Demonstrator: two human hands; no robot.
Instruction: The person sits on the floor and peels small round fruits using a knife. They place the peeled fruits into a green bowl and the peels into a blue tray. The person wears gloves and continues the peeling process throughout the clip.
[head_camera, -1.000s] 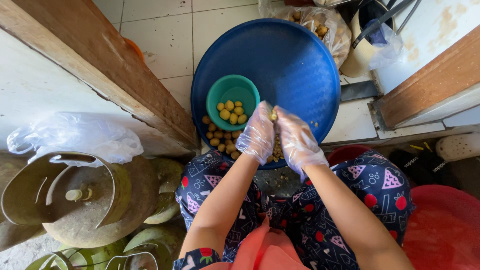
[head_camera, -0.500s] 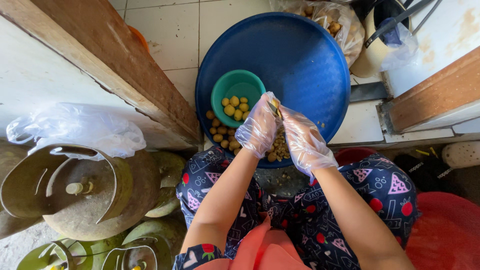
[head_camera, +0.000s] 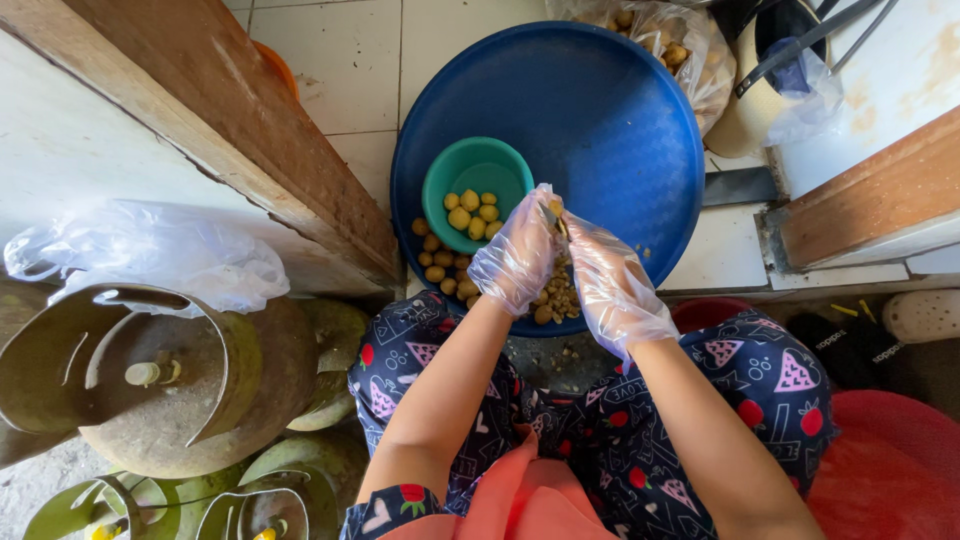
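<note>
Both hands wear clear plastic gloves and meet over the near edge of a big round blue tray (head_camera: 600, 110). My left hand (head_camera: 518, 255) grips a small yellowish fruit at its fingertips. My right hand (head_camera: 612, 285) is closed against it, holding what looks like a small blade; I cannot see it clearly. A teal bowl (head_camera: 478, 170) on the tray holds several peeled yellow pieces. More small yellow fruits (head_camera: 438, 265) lie on the tray beside the bowl, and brownish peelings (head_camera: 560, 295) are heaped under my hands.
A plastic bag of more fruits (head_camera: 670, 50) sits beyond the tray. A wooden beam (head_camera: 230, 120) runs diagonally at left. Green gas cylinders (head_camera: 150, 390) with a crumpled plastic bag (head_camera: 140, 250) stand at lower left. A red basin (head_camera: 890, 470) is at lower right.
The hands have stayed together over the tray's near edge, working the same small fruit. The view has shifted slightly.
</note>
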